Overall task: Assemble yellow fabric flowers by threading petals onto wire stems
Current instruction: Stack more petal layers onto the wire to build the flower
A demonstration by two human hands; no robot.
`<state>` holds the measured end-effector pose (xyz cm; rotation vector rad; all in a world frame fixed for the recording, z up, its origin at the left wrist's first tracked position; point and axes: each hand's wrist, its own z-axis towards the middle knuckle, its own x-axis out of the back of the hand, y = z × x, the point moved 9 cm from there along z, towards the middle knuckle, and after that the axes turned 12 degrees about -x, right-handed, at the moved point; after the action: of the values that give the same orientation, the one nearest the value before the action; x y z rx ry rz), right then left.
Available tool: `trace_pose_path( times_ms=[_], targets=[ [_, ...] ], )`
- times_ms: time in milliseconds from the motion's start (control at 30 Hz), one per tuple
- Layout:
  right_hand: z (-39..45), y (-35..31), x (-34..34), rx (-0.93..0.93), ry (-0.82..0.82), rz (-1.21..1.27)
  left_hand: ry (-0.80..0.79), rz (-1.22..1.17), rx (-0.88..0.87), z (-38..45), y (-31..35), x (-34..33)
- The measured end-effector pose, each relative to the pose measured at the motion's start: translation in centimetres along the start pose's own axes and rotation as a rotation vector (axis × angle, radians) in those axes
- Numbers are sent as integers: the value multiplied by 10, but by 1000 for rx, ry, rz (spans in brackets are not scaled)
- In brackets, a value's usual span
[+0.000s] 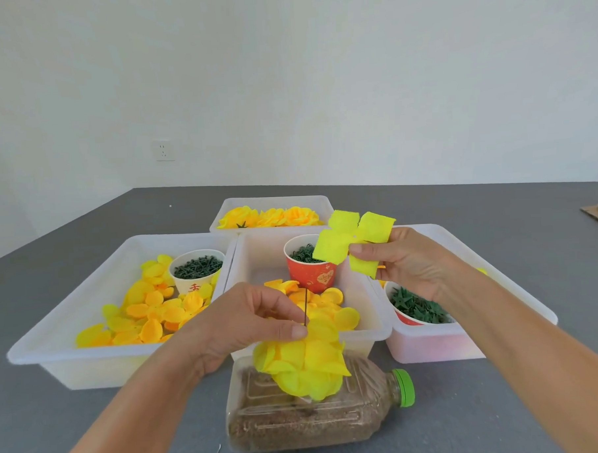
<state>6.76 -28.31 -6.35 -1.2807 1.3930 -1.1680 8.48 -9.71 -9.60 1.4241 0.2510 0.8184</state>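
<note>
So the left hand (257, 317) is pinching the wire stem (305, 306) between thumb and fingers, with the tip poking straight up and a half-built flower (305, 366) of yellow petals already bunched underneath, hanging just over a plastic bottle (316, 414) lying on its side on the desk (504, 405). The right hand (405, 262) grips a cross-shaped yellow petal piece (353, 241) by its lower lobe, held up and off to the right, well apart from the wire tip.

Tip for this step, I'd say: hold the wire steady and bring the petal down to it, not the other way round. Aim the centre of the cross at the tip; I can't actually make out a hole from here, so probably feel for it. Then slide it down snug onto the stack.

Containers:
- left tray (72, 322): loose yellow-orange petals plus a white cup (196, 268) of small dark green bits
- middle tray (362, 292): more petals and a red cup (309, 267) of green pieces
- right tray (467, 339): another cup (417, 306) with green star-shaped calyx bits
- back tray (272, 201): what look like finished yellow flowers
- the bottle looks full of brown grainy stuff, green cap on
</note>
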Motion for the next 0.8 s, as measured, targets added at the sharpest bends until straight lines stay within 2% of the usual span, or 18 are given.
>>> trace_pose_path(
  times_ms=[100,300,500,600,700,800],
  targets=[
    [-3,-5,-13,48,-52,-38,11,-30,-33,-1,7,5],
    [-3,-13,-37,113,-134,-137,320,-18,-116,11,29,35],
    [-9,-21,-64,175,-215,-216,289,-144,-92,23,33,25],
    [-14,-27,-68,261,-141,-299,353,-273,-145,24,33,29],
    [-17,-32,-59,325,17,-341,432,-168,-248,22,41,37],
    [-17,-29,-54,309,43,-237,532,-58,-420,15,54,44]
  ],
)
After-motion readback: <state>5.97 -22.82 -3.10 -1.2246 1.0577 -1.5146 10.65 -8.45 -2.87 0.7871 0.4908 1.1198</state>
